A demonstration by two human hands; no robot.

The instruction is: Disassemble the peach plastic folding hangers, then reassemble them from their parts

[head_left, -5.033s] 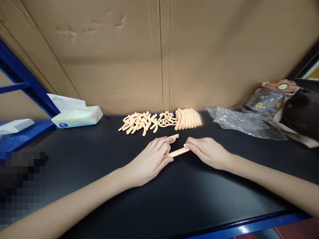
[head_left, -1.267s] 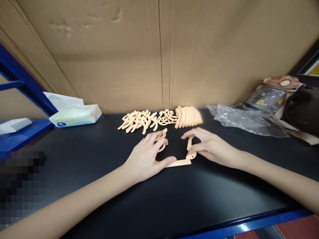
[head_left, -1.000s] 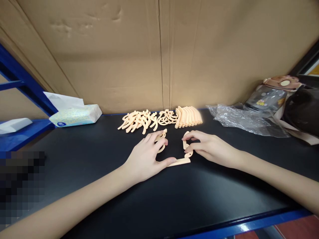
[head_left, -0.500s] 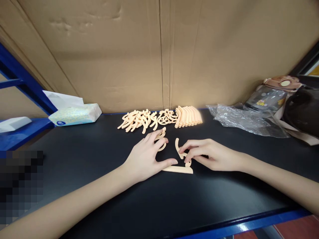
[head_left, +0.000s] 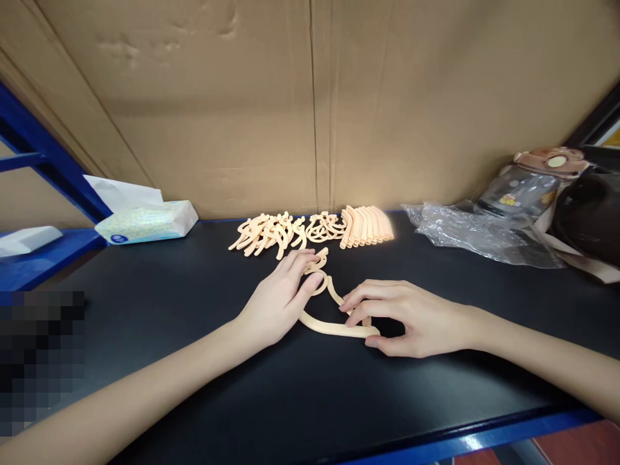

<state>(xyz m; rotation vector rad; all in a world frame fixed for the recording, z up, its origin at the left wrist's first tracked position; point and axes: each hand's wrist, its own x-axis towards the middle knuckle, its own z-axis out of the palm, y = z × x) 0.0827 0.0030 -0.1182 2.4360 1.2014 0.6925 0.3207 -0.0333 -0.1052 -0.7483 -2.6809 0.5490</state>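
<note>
Near the middle of the table, my left hand (head_left: 281,297) pinches a pale wooden-looking ring piece (head_left: 320,284), its thumb on the ring and its fingers bent around the upper part. A long, curved, pale bar (head_left: 334,329) lies in front, its left end beside my left hand. My right hand (head_left: 392,320) grips the bar's right end, thumb at the tip and fingers above. Those fingers also touch a thinner curved piece (head_left: 333,290), whose lower part they partly hide.
Behind my hands lie a heap of small curved pieces (head_left: 264,234), some ring pieces (head_left: 325,227) and a row of long curved bars (head_left: 365,226). A tissue pack (head_left: 145,223) stands left. Crumpled clear plastic (head_left: 469,232) and a bottle (head_left: 520,187) are at right, before a cardboard wall (head_left: 217,116).
My left thumb has moved off the long bar onto the ring piece. My right thumb has come down to the bar's right end. The ring piece and thinner piece have shifted slightly.
</note>
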